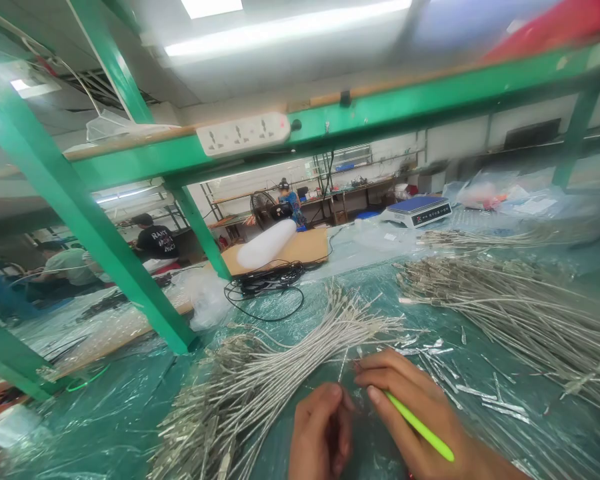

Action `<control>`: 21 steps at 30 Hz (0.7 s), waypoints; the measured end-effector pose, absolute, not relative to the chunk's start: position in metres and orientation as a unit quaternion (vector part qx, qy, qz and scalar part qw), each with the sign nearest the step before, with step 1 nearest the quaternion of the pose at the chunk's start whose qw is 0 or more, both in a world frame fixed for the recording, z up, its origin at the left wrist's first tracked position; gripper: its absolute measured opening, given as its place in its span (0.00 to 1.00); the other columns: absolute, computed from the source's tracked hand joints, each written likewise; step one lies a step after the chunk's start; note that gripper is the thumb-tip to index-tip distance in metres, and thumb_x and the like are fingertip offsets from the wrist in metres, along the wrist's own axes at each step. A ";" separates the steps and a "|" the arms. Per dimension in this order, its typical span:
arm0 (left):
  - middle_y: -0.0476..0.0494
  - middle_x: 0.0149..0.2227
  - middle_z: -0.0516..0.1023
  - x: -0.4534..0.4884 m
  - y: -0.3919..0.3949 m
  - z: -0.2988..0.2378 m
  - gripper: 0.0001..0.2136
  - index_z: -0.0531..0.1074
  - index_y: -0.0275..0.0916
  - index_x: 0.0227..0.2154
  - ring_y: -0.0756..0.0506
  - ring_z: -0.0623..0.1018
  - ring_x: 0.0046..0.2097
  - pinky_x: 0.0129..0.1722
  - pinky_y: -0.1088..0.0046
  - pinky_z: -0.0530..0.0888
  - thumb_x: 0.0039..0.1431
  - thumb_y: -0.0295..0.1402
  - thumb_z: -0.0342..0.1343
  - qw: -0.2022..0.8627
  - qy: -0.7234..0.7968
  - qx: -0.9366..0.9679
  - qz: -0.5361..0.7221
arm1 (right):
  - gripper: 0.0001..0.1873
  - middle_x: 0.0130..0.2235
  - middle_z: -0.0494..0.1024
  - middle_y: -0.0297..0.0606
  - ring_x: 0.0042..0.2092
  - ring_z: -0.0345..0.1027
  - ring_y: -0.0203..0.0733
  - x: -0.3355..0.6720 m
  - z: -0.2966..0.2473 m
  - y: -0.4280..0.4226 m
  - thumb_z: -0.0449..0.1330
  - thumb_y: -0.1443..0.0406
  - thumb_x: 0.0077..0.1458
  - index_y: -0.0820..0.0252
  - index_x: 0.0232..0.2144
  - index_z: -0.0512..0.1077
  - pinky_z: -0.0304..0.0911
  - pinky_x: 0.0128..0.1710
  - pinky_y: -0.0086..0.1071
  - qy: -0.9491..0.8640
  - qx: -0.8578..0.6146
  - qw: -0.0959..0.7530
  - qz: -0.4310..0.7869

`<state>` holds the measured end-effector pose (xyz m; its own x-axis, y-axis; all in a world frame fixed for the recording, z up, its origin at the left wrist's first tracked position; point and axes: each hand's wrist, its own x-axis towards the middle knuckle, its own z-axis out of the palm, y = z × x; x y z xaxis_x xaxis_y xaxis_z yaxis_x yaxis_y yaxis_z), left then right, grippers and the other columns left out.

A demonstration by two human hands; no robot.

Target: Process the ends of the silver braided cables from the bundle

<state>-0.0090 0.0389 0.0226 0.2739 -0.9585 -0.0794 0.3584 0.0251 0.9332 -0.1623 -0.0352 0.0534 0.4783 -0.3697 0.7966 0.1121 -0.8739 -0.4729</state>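
Note:
My left hand is closed, its thumb and forefinger pinching a thin braided cable whose end sticks up. Close beside it, my right hand is curled around a slim yellow-green tool; the tool's tip is hidden, so its kind does not show. The right fingertips are near the cable's end. A large bundle of silvery braided cables lies left of and beyond the hands. Strips of shiny foil are scattered to the right of my right hand.
Another cable pile covers the right side. Farther back are a scale, coiled black cable and a white foam roll. A green frame with a power strip crosses above. Several people sit in the background.

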 end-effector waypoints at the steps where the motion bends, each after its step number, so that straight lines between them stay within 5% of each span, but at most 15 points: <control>1: 0.56 0.09 0.60 -0.009 0.039 0.022 0.18 0.73 0.37 0.23 0.57 0.51 0.11 0.11 0.79 0.46 0.56 0.47 0.54 0.642 -0.317 0.476 -0.511 | 0.13 0.38 0.74 0.44 0.43 0.70 0.44 -0.163 0.054 -0.035 0.52 0.77 0.59 0.63 0.42 0.72 0.70 0.41 0.36 0.074 -0.823 0.240 -0.509; 21: 0.56 0.09 0.59 -0.017 0.041 0.034 0.20 0.73 0.36 0.22 0.56 0.51 0.13 0.13 0.79 0.46 0.53 0.49 0.57 0.625 -0.314 0.552 -0.454 | 0.14 0.37 0.73 0.43 0.41 0.69 0.44 -0.159 0.055 -0.033 0.51 0.76 0.60 0.61 0.43 0.71 0.69 0.38 0.37 0.099 -0.824 0.230 -0.509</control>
